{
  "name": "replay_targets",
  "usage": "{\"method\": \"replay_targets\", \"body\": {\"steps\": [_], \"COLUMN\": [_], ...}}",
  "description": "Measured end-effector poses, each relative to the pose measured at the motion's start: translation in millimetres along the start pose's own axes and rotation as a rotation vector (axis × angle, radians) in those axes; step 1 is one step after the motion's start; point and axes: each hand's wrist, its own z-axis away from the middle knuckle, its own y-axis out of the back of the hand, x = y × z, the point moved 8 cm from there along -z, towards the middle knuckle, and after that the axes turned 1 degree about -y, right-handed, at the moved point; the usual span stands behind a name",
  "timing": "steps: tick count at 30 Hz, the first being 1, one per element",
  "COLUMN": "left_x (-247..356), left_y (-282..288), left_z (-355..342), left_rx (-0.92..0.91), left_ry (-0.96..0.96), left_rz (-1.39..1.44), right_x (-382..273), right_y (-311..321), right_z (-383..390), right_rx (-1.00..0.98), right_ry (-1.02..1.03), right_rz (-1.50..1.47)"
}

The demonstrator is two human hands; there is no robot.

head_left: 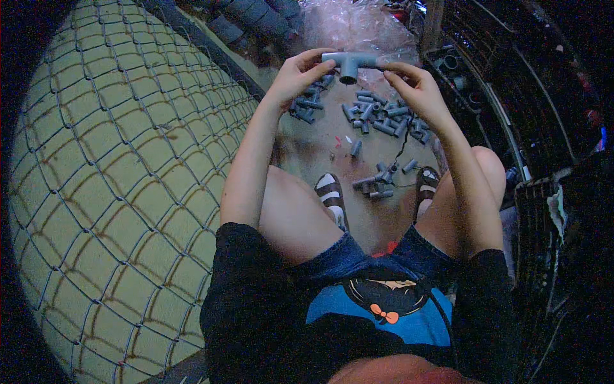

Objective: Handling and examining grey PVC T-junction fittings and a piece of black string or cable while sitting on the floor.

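Note:
A grey T-shaped pipe fitting (349, 66) is held up in front of me, its short branch pointing down toward me and its dark bore showing. My left hand (300, 75) pinches the left end between thumb and fingers. At the other end, the thumb and fingers of my right hand (412, 86) close on the tip. Below and beyond, many similar grey fittings (377, 115) lie in a loose heap on the floor. A smaller cluster of fittings (377, 181) lies between my feet, and a single fitting (355, 148) stands apart from both groups.
A chain-link fence (134, 192) runs along my left side. Dark crates (543, 211) line the right, with round parts in one farther off. Clear plastic sheeting (358, 25) lies at the back. A thin dark cord (401, 150) crosses the floor near the fittings.

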Motion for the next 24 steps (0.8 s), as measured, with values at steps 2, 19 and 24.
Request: {"method": "replay_targets", "body": {"steps": [2, 19, 24], "left_x": [1, -2, -5], "left_y": [0, -36, -45], "left_z": [0, 1, 2], "left_rx": [0.006, -0.062, -0.09], "left_ry": [0.005, 0.08, 0.063], "left_rz": [-0.026, -0.122, -0.148], "right_x": [-2, 8, 17], "right_y": [1, -25, -36], "right_z": [1, 26, 25], "right_rx": [0.033, -0.229, -0.24], "right_ry": [0.054, -0.497, -0.58], "right_rz": [0.007, -0.433, -0.84]}}
